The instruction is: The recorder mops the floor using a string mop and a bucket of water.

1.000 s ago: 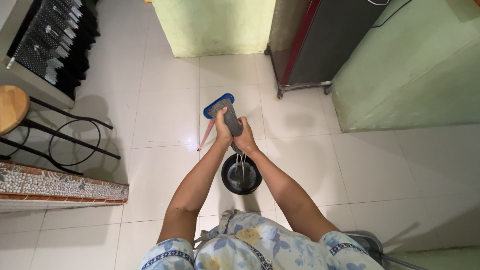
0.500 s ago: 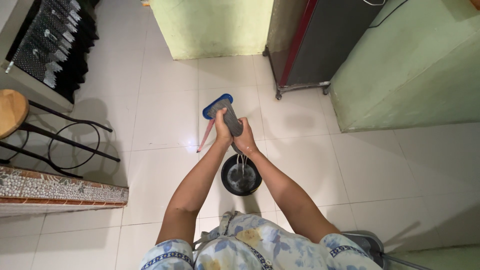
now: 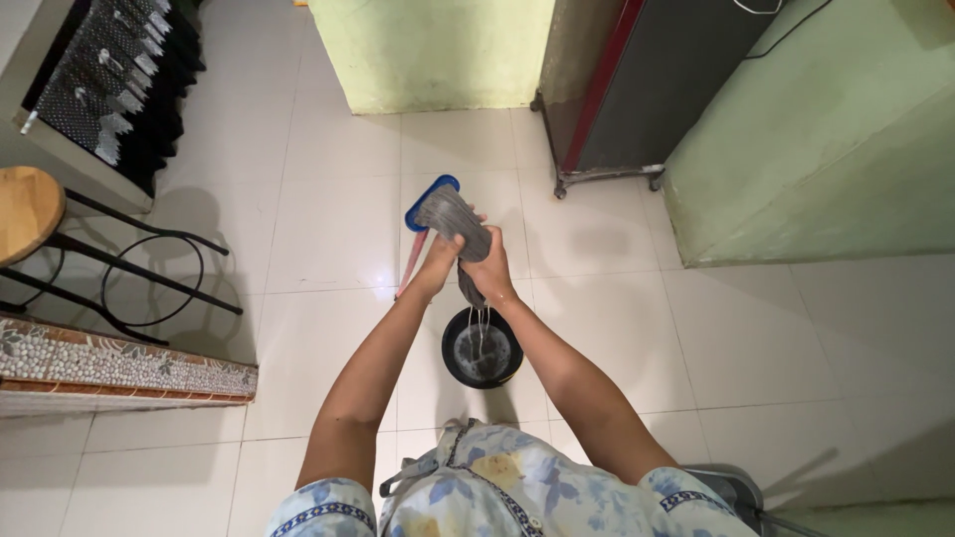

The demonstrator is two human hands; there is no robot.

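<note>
A black bucket [image 3: 481, 350] sits on the floor directly below both hands. The right hand [image 3: 487, 264] grips the grey mop cloth [image 3: 460, 225] lower down; the left hand [image 3: 441, 254] clasps it alongside. The cloth runs up and away to its blue head [image 3: 430, 192], dripping into the bucket.

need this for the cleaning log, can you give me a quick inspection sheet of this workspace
surface: pale tiled floor, glossy, with a light glare spot.
job's things: grey mop cloth on a blue mop head, wrung over a black bucket; water streams into it.
clutter: pink mop handle slanting to the floor.
grippers: left hand and right hand both clasp the cloth.
cables: dark cable on the green wall.
surroundings: wooden stool at left, dark cabinet on castors, pebble-faced ledge.
</note>
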